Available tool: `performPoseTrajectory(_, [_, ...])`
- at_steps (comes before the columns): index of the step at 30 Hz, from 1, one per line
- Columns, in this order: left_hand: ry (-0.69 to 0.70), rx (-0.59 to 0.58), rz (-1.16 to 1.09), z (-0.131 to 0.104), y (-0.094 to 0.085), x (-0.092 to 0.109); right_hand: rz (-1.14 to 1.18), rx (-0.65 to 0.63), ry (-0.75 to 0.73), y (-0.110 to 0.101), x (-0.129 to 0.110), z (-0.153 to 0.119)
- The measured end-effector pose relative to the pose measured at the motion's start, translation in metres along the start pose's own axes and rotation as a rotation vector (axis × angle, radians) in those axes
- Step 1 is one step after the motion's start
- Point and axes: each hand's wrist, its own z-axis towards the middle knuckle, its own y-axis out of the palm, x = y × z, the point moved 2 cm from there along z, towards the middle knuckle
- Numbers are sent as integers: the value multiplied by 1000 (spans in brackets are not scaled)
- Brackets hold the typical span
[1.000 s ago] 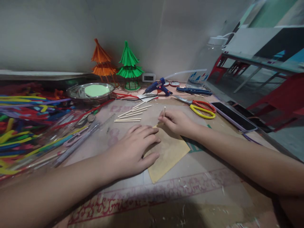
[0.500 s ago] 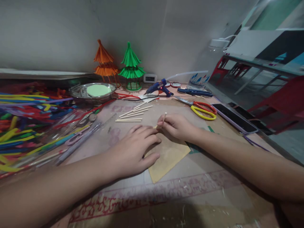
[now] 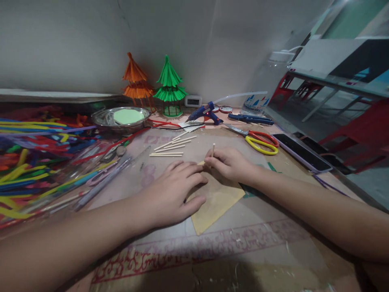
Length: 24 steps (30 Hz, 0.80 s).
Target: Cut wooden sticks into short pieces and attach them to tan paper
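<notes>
My left hand (image 3: pixel 179 188) lies flat with its fingers spread over the left part of a yellow sheet (image 3: pixel 217 198) on the covered table. At the sheet's far edge, my right hand (image 3: pixel 226 162) pinches a short thin wooden stick (image 3: pixel 213 150) that stands upright between thumb and fingers; its lower end is hidden. Several pale wooden sticks (image 3: pixel 174 145) lie loose on the table just beyond my left hand. Part of a green piece (image 3: pixel 251 192) shows from under my right forearm.
Behind are a glue gun (image 3: pixel 206 112), a metal bowl (image 3: pixel 120 126), and orange (image 3: pixel 135 77) and green (image 3: pixel 170 77) tiered models. Scissors (image 3: pixel 261 142) and a phone (image 3: pixel 300 152) lie right. Colourful craft stems (image 3: pixel 27 174) cover the left side.
The view has shifted slightly. Both hands hold nearly the same places on the sheet, and the small stick is still upright in my right hand.
</notes>
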Motion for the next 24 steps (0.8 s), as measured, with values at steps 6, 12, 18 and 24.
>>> performPoseTrajectory(6, [-1, 5, 11, 1, 0, 0, -77, 55, 3, -2, 1, 1])
performPoseTrajectory(12, [-1, 7, 1, 0, 0, 0, 4, -4, -29, 0, 1, 0])
performPoseTrajectory(18, [-5, -12, -2, 1, -1, 1, 23, -3, -3, -1, 3, 0])
performPoseTrajectory(24, [-17, 3, 3, -1, 0, 0, -61, 35, 46, -2, 5, 1])
